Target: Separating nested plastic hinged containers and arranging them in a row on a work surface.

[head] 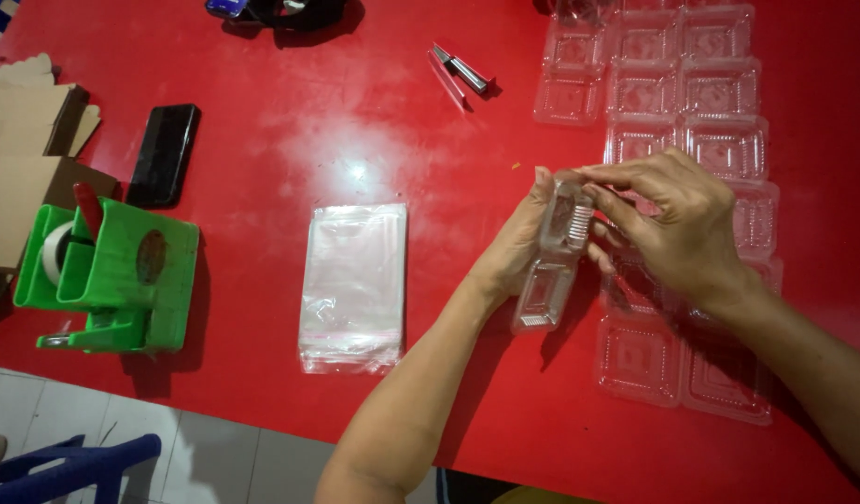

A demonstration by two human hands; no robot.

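Note:
A clear plastic hinged container [553, 261] is held upright above the red table [355, 140]. My left hand [516, 250] grips it from the left side. My right hand [668, 224] pinches its upper half from the right, fingertips on the top edge. The container's lid and base are folded towards each other. Just left of my hands lies a flat stack of clear plastic bags [353, 285].
Several open clear containers [686, 93] lie in rows to the right and behind my hands. A green tape dispenser [112, 275] stands at left, beside a black phone [164, 154] and brown cardboard boxes [24, 168]. A small metal tool [460, 70] lies at the back.

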